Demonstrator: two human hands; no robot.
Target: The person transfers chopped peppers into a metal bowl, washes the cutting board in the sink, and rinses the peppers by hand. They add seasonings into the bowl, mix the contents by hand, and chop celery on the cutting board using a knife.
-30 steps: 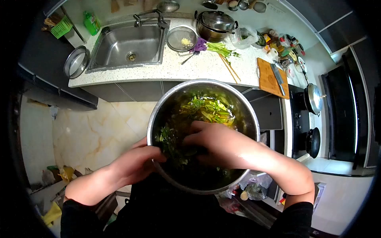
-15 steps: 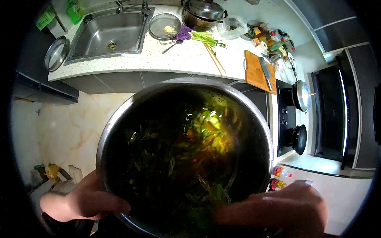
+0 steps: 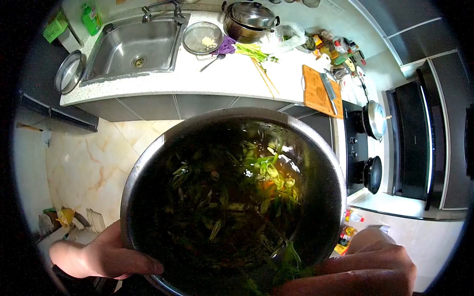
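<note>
A large metal bowl (image 3: 143, 165) fills the lower middle of the view, tilted towards me. Dark liquid with chopped green leaves and stalks (image 3: 269, 172) lies inside. My left hand (image 3: 106, 256) grips the left rim, thumb over the edge. My right hand (image 3: 365, 269) reaches over the lower right rim, its fingers curled and their tips dark in the shade. Close to those fingertips are green sprigs (image 3: 291, 254) and a small shiny spot. What that hand grips, if anything, is hidden.
Behind the bowl runs a white counter (image 3: 148, 90) with a sink (image 3: 133, 47), a strainer (image 3: 200, 42), a lidded pot (image 3: 249, 22), chopsticks (image 3: 264, 76) and a knife (image 3: 328, 89) on a cutting board (image 3: 313, 93). Pans (image 3: 373, 175) stand on the stove at right. Bottles (image 3: 348, 234) are low at right.
The bowl has shifted slightly down and to the right in view. The greens inside have moved about. My right hand has moved a little right; my left hand keeps its hold.
</note>
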